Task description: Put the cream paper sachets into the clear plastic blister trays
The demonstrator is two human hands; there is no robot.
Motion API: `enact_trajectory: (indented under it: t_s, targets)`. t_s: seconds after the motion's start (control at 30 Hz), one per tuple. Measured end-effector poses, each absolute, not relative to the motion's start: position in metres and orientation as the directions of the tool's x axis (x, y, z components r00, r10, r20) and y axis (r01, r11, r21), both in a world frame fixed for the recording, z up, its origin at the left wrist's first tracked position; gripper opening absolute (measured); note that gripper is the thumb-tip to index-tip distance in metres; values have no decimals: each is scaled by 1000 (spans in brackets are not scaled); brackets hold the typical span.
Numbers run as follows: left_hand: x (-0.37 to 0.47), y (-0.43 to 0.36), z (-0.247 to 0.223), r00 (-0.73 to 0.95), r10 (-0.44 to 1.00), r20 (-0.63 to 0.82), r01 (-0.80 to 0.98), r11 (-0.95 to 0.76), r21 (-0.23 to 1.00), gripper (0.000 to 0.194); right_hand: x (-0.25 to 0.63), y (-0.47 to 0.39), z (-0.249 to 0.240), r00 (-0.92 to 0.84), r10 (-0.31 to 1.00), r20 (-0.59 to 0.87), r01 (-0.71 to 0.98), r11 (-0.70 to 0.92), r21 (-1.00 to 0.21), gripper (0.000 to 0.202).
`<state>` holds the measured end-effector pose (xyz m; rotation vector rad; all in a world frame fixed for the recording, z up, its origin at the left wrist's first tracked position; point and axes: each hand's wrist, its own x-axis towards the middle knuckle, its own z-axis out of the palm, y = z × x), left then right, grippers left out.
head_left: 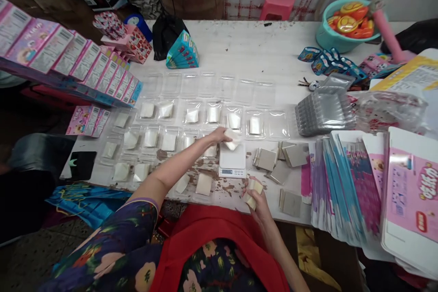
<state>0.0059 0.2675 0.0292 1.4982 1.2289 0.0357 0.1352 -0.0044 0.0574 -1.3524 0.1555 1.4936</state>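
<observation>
My left hand (219, 136) is stretched out over the table, its fingers closed on a small stack of white sheets (232, 139). That stack is just above the far end of a white digital scale (232, 159); whether they touch I cannot tell. Nearer to me, my right hand (259, 203) grips a thicker cream-coloured stack of sheets (253, 191). Rows of clear plastic trays hold white stacks, such as one tray (255, 124) beyond the scale. A clear tray (278, 124) beside it has nothing inside. Near the table's front edge lies a flat cream stack (204, 184).
Grey card-like pieces (267, 159) lie right of the scale. Further right are nested clear trays (321, 112) and folded printed cartons (345, 182). Pink boxes (78, 57) line the left side. A teal basin (337, 41) holds orange and yellow items at the back.
</observation>
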Motion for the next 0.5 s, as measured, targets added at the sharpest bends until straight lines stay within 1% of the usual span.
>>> enact_trajectory:
  t_s: [0.03,0.07,0.1,0.13,0.17,0.23,0.27,0.3,0.4,0.5]
  targets:
    - [12,294,35,442,716,-541,604,208,769,28,137,-2,58,188,610,-770,-740,-428,-519,56]
    - [21,323,41,434,754,-492,575,189,796,29,138,1,59,170,624,-762,-739,-431,-518,55]
    - [31,352,48,431,791,-433,581,123,804,29,139,3,59,154,637,-756,-737,-435,-517,54]
    - [44,380,54,436,818,-374,629,20,777,29,141,6,59,140,645,-751,-736,-439,-515,54]
    - [58,406,60,454,827,-332,698,-99,709,30,142,8,59,128,653,-746,-737,-441,-513,54]
    - [87,449,66,501,810,-303,800,-301,518,33,145,13,58,120,661,-741,-742,-436,-509,57]
    - [101,465,67,521,794,-311,820,-367,439,34,146,14,57,119,665,-737,-747,-429,-508,59]
    - [114,478,65,536,779,-325,827,-408,386,34,148,16,57,123,668,-734,-752,-420,-509,60]
    - [143,498,51,561,742,-367,825,-462,327,30,152,19,60,96,664,-741,-768,-424,-480,61]
    - [158,501,31,573,717,-397,819,-502,276,29,155,21,67,54,659,-750,-782,-439,-442,60]
